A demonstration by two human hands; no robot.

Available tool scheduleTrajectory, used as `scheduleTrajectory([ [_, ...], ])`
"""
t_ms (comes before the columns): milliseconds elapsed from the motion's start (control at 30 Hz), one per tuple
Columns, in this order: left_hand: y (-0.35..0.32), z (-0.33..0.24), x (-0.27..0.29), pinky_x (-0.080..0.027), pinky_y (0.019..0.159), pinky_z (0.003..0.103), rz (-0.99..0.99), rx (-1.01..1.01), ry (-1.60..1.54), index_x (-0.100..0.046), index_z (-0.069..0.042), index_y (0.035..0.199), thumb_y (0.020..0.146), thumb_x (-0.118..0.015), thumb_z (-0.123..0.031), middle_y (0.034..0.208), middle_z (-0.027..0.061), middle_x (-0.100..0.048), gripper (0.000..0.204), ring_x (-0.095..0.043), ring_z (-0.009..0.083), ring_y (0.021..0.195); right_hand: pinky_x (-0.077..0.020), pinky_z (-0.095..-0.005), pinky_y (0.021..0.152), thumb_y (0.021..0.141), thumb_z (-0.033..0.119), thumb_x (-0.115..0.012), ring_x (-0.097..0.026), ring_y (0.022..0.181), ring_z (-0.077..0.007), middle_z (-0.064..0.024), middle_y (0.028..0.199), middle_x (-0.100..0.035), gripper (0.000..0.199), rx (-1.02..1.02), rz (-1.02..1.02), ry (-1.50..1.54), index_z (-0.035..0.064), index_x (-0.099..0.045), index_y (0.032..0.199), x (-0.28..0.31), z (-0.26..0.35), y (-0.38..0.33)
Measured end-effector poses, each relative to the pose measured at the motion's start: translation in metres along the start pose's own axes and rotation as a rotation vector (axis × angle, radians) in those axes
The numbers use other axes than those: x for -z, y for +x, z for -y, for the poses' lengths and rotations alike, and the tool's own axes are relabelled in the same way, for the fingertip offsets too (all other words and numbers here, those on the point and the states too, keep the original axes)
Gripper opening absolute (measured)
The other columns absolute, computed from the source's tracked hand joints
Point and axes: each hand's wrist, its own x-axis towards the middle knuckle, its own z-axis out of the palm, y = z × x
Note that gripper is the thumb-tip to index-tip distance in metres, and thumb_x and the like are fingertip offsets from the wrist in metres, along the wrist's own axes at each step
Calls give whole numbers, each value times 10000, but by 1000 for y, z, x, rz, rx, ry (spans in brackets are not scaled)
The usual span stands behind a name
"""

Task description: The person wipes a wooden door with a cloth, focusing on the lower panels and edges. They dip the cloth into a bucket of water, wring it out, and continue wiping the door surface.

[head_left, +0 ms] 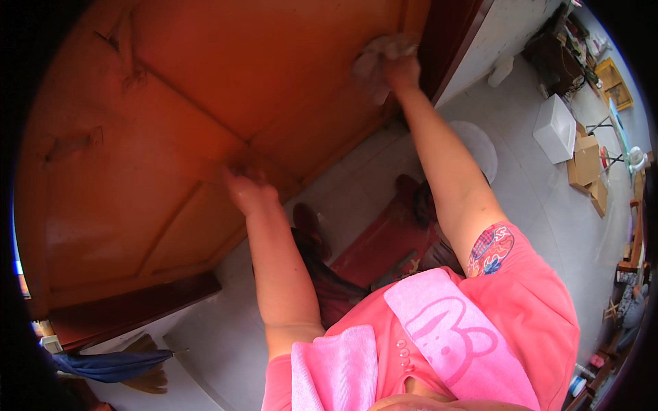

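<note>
A large orange-brown wooden door [185,55] with raised panel lines fills the upper left. High on it, near its right edge, my right hand [402,72] is closed on a pale, crumpled cleaning cloth [372,67] pressed to the wood. Lower and further left, my left hand [250,188] rests against the door surface with its fingers apart and nothing seen in it; its fingertips are dim and slightly blurred. A pink towel [452,329] with an animal pattern hangs down over my pink shirt.
Below me is a red bench [373,236] between my feet. A round whitish bucket [478,147] is partly behind my right forearm. Further right are a white box [555,128] and cardboard boxes [586,164]. A folded blue umbrella [113,365] lies lower left.
</note>
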Motion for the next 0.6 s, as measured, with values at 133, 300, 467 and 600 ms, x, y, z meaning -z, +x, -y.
scheduleTrajectory([
  [133,-19,-3,-24,-371,706,312,-112,60,16,-532,-109,1128,976,-493,-426,1079,5,-522,354,-450,144,846,-549,-423,694,912,325,-605,-674,855,-302,-156,953,-687,276,-464,-672,1021,90,-663,1045,-34,-65,5],
  [300,-14,5,-23,-363,822,326,-49,90,-2,-514,-94,1221,964,-513,-413,1167,11,-503,409,-449,151,992,-533,-382,800,866,237,-651,-621,1023,-254,-112,1184,-625,431,-843,-402,1868,11,-569,1223,-48,-67,-12],
  [467,-17,3,-21,-357,947,369,-49,32,42,-480,-89,1317,957,-532,-405,1297,17,-497,482,-447,176,1161,-510,-411,840,893,272,-641,-610,1009,-243,-93,1147,-618,416,-855,-240,1987,54,-570,1240,-80,17,-39],
  [600,-34,8,-44,-339,1012,390,-52,12,48,-418,-83,1409,964,-526,-388,1396,37,-465,550,-427,193,1245,-535,-410,788,945,95,-534,-589,1018,-247,-136,1128,-587,474,-446,74,1806,66,-385,1394,-167,85,-85],
])
